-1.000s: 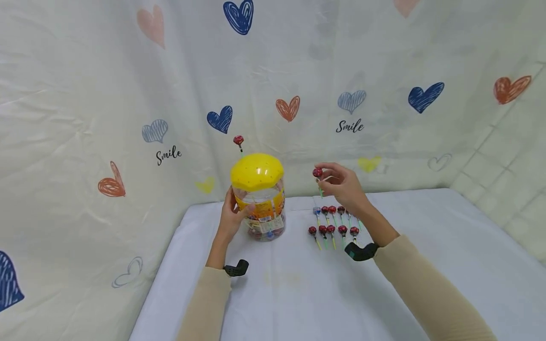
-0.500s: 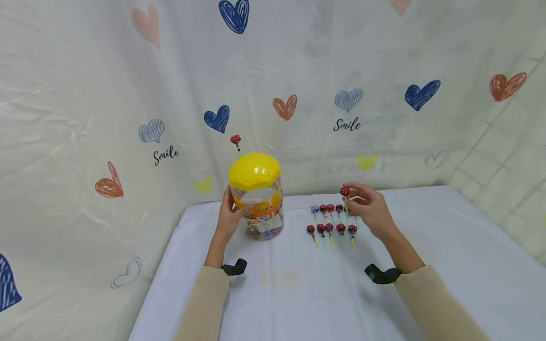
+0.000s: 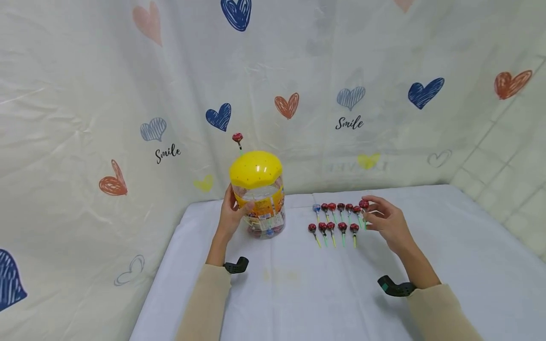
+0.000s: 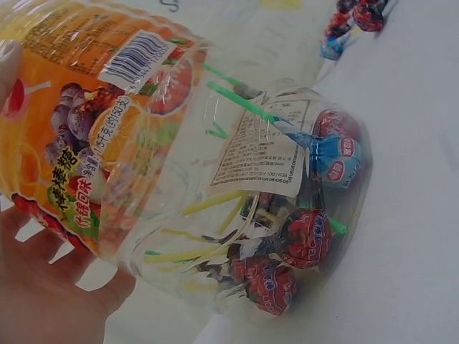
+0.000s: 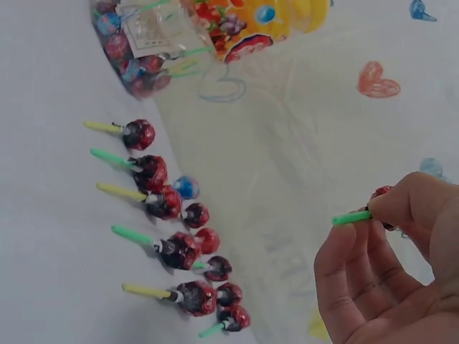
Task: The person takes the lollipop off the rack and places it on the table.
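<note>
My left hand (image 3: 230,219) grips the side of a clear plastic jar (image 3: 265,210) with a domed yellow lid (image 3: 256,169) and an orange label. Several wrapped lollipops (image 4: 305,236) show through its lower wall in the left wrist view. Between thumb and fingers, my right hand (image 3: 390,226) pinches a red-wrapped lollipop (image 3: 364,204) with a green stick (image 5: 351,218). It is at the right end of the back row of lollipops (image 3: 341,207), stick downward. A front row of lollipops (image 3: 342,227) lies nearer me, sticks also toward me.
Another lollipop (image 3: 237,138) stands up behind the jar's lid, its stick partly hidden. A white cloth covers the table (image 3: 298,293). Behind it hangs a pale curtain (image 3: 315,61) printed with hearts, close to the table's far edge.
My right hand has moved right and down with the lollipop, from above the left part of the rows to the back row's right end. The left hand and jar keep their place.
</note>
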Action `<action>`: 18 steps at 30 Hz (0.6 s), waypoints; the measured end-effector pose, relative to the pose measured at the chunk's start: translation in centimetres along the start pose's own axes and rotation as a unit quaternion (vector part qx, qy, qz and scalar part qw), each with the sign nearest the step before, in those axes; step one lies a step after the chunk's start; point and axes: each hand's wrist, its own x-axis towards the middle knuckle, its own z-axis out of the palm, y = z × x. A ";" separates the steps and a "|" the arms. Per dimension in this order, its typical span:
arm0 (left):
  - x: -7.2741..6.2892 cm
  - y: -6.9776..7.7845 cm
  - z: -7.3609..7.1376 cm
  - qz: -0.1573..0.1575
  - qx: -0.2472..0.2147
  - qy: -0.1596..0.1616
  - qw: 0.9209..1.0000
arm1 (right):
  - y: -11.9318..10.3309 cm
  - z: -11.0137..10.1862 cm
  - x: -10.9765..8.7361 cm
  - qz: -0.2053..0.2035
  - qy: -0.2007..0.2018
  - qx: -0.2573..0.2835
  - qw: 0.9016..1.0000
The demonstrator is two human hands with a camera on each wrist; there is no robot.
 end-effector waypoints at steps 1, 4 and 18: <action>0.0 0.0 0.0 -0.001 0.001 0.002 1.000 | 0.1 -0.2 0.0 0.005 -0.006 -0.003 1.000; -0.1 0.1 -0.1 -0.003 0.003 -0.002 1.000 | 0.4 -0.7 0.1 0.016 -0.020 -0.011 1.000; 0.0 0.0 -0.1 -0.007 0.013 0.004 1.000 | 3.6 -1.4 0.7 0.069 -0.063 -0.022 0.995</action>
